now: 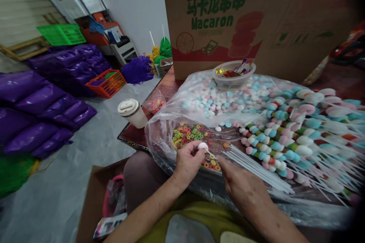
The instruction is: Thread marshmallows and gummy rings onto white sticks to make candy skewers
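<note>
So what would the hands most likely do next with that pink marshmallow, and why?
Probably push the pink marshmallow further down the white stick. The left hand pinches it at the stick's tip, and the right hand holds the stick. The finished skewers nearby carry many pieces in a row, so this one looks barely started.

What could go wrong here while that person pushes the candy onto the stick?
The thin white stick points toward the left hand, which pinches a pink marshmallow; a slip by the right hand might jab a finger. The lidded paper cup stands near the table's corner and could be knocked off. The finished skewers are heaped loosely and may slide.
</note>
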Demonstrator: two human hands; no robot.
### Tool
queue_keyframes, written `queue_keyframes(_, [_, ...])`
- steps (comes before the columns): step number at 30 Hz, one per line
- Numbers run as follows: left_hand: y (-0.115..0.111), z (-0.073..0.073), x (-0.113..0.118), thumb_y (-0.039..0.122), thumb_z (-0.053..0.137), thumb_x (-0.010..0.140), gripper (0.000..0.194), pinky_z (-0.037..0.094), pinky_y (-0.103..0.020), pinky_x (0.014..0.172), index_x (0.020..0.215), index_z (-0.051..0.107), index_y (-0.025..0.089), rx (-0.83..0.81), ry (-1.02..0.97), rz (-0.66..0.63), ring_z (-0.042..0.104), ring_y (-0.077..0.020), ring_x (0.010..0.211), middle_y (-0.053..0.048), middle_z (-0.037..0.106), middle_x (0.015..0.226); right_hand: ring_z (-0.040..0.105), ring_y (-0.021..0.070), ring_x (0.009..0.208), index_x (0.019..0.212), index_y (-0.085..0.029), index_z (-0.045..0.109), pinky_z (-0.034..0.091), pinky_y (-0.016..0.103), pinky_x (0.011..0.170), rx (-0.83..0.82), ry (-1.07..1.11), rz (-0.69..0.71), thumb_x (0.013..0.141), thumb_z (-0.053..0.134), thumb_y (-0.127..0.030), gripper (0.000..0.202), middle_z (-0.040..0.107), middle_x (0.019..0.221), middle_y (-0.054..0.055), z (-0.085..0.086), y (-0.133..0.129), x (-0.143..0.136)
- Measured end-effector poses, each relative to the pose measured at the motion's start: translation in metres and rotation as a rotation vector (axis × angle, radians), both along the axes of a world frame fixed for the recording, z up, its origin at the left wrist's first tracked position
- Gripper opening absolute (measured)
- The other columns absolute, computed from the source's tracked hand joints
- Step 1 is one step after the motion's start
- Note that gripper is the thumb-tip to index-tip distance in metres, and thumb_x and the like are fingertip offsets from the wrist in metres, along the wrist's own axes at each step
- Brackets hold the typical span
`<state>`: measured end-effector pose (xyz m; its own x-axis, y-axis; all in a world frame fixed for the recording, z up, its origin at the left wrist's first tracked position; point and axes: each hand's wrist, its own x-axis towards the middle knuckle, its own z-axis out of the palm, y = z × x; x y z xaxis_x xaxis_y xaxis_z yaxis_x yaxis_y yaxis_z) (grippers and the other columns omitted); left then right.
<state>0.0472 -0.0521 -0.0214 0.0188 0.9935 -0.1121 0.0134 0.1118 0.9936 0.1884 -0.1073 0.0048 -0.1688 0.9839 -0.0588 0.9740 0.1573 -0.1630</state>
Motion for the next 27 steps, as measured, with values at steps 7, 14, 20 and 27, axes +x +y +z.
queue_keyframes(7, [-0.011,-0.003,0.001,0.02,0.051,0.073,0.023,0.045,-0.021,0.062,0.09,0.065,0.017,0.213,0.358,-0.016,0.057,-0.0121,0.064,-0.002,0.066,0.074,0.062,0.0158,0.05,0.105,-0.021,0.051,0.031,0.02,0.039,-0.02,-0.212,-0.037,0.075,0.043,-0.009,0.034,0.065,0.065,0.004,0.023,0.0,-0.015])
queue_keyframes(14, [-0.016,-0.015,0.014,0.018,0.051,0.071,0.021,0.045,-0.024,0.069,0.085,0.067,0.019,0.119,0.281,-0.009,0.059,-0.015,0.071,-0.002,0.068,0.079,0.064,0.0189,0.056,0.1,-0.017,0.051,0.033,0.023,0.043,-0.055,-0.168,-0.053,0.079,0.035,-0.006,0.029,0.066,0.07,0.009,0.004,0.009,-0.022])
queue_keyframes(20, [-0.019,-0.016,0.018,0.02,0.049,0.073,0.02,0.042,-0.023,0.063,0.084,0.066,0.019,0.122,0.372,-0.055,0.055,-0.014,0.064,-0.001,0.065,0.071,0.062,0.0181,0.074,0.089,-0.017,0.056,0.038,0.024,0.056,-0.162,0.027,-0.053,0.075,0.034,-0.002,0.03,0.065,0.083,0.008,-0.011,0.009,-0.009])
queue_keyframes(27, [0.014,0.001,0.003,0.028,0.047,0.078,0.025,0.042,-0.024,0.068,0.097,0.063,0.023,0.256,0.709,-0.228,0.056,-0.0154,0.074,-0.002,0.064,0.081,0.059,0.0171,0.08,0.094,-0.016,0.056,0.041,0.026,0.067,0.055,0.351,-0.118,0.082,0.031,-0.016,0.029,0.065,0.088,0.009,-0.043,0.016,0.025])
